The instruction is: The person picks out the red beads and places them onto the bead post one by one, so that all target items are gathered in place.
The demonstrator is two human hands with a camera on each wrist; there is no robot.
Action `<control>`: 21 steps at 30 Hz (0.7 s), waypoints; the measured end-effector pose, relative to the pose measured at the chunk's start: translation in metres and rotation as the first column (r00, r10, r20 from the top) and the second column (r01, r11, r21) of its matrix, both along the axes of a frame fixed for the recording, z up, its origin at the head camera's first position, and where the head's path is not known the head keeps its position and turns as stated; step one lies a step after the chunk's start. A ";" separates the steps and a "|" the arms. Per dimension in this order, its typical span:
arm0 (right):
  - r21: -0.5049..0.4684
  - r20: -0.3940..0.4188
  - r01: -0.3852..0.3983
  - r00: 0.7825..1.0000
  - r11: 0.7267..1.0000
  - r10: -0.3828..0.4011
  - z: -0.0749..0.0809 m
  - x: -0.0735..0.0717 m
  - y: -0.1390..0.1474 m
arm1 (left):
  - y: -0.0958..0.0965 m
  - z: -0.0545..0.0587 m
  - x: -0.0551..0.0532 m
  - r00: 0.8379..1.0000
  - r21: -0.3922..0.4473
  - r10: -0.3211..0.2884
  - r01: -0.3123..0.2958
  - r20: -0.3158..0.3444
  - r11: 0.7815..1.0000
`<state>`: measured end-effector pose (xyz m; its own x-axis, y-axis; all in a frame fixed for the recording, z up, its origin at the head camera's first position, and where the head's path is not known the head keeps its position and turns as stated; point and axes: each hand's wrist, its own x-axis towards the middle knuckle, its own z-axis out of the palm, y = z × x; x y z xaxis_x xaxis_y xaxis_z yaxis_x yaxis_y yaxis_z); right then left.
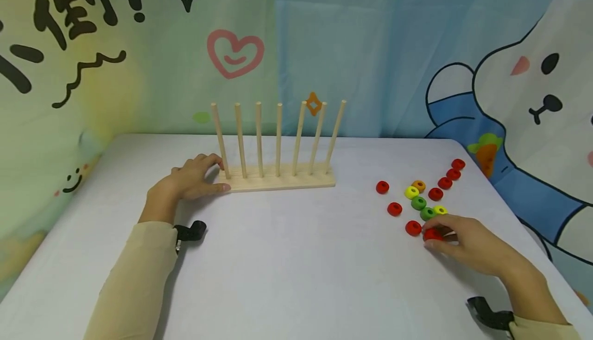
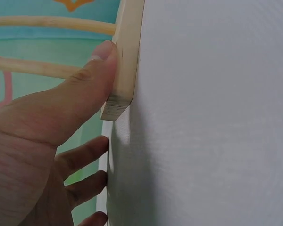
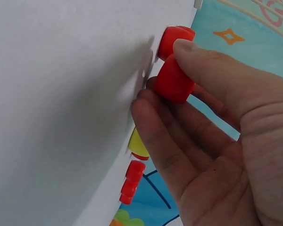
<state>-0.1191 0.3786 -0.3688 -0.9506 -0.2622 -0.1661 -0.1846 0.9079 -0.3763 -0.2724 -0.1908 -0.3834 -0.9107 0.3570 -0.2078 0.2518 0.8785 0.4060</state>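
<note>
On the white counter (image 1: 296, 268), a pale wooden seven-peg rack (image 1: 287, 182) is gripped at one end by the left hand (image 1: 187, 179); farther right, a round red bead (image 3: 173, 81) is pinched by the right hand (image 1: 479, 243).

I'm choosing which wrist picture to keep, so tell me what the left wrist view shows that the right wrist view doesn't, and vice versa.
Only the left wrist view shows the left hand, its thumb against the wooden peg rack. Only the right wrist view shows the right hand pinching a red bead, plus a yellow bead and other red beads. Both show part of the rack, the white tabletop and the backdrop.
</note>
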 end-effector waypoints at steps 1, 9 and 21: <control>-0.005 -0.005 -0.005 1.000 1.000 0.005 0.000 0.000 0.000 | 0.000 0.000 0.001 1.000 0.000 0.001 -0.001 0.001 1.000; -0.024 -0.038 -0.032 0.999 0.999 0.032 -0.003 -0.003 -0.002 | 0.002 0.001 0.006 0.999 0.029 0.005 -0.006 0.035 1.000; -0.047 -0.267 -0.111 0.959 0.993 0.094 0.002 -0.005 -0.003 | 0.001 0.002 0.002 1.000 0.014 0.005 -0.006 0.027 1.000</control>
